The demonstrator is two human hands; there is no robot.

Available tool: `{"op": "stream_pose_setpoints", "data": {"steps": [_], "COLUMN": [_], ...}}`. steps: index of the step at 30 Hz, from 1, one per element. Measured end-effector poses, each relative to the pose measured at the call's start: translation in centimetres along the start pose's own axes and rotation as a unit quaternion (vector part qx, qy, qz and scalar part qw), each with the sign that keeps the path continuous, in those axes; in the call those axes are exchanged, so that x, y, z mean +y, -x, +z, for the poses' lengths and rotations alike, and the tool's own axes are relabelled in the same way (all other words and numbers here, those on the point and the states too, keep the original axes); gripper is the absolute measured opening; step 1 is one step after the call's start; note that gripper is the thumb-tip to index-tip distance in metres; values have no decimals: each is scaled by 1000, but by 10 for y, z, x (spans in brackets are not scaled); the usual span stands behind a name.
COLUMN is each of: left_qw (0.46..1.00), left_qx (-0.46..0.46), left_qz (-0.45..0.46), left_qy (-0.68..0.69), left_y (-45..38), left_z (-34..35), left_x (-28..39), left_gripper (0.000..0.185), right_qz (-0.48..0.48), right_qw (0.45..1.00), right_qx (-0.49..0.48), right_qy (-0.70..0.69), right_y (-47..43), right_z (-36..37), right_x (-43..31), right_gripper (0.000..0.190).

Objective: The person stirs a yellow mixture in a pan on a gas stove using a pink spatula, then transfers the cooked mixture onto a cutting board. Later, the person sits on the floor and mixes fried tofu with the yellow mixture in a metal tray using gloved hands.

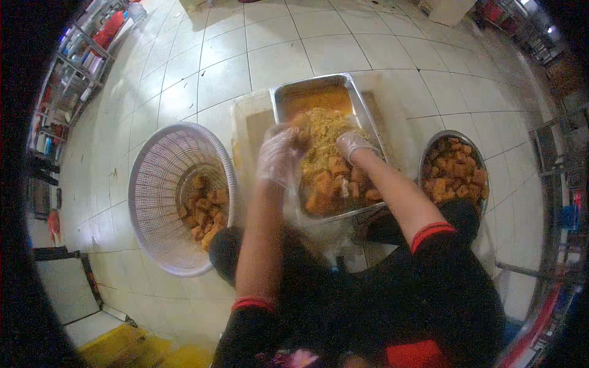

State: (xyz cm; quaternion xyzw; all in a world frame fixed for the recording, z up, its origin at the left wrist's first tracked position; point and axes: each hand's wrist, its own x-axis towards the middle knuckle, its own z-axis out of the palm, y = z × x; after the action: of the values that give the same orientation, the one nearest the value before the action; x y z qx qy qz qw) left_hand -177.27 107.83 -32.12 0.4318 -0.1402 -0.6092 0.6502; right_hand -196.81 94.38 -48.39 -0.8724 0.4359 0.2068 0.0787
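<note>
A rectangular metal pan [375,133] sits in front of me with a crumbly yellow food mixture [326,126] heaped in its middle. Brown-orange fried food pieces, likely tofu [322,188], lie in the pan's near end, and an orange layer [317,99] covers the far end. My left hand [277,154], in a clear plastic glove, is over the pan's left rim, its fingers around a blurred golden-brown food piece [301,123]. My right hand [353,145], also gloved, reaches into the right side of the mixture; its fingertips are partly hidden there.
To the left, a white plastic mesh basket [156,193] leans towards me with fried pieces [204,214] inside. A round metal bowl [422,158] of similar cubes [453,172] stands right, partly behind my knee. Pale floor tiles [276,46] surround everything; loaded shelving [76,69] lines the left.
</note>
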Motion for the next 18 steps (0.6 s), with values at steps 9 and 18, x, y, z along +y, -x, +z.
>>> {"op": "stream_pose_setpoints", "data": {"steps": [9, 18], "left_qw": [994, 996], "left_qx": [-78, -83], "left_qz": [7, -13], "left_qy": [74, 28], "left_y": [-8, -3], "left_z": [1, 20], "left_x": [-2, -15], "left_gripper": [39, 45], "right_qz": [57, -114], "right_qw": [952, 592], "right_qx": [127, 20], "right_qy": [-273, -797], "right_y": [32, 122], "right_z": [-37, -167], "right_x": [22, -7], "right_gripper": [27, 34]}}
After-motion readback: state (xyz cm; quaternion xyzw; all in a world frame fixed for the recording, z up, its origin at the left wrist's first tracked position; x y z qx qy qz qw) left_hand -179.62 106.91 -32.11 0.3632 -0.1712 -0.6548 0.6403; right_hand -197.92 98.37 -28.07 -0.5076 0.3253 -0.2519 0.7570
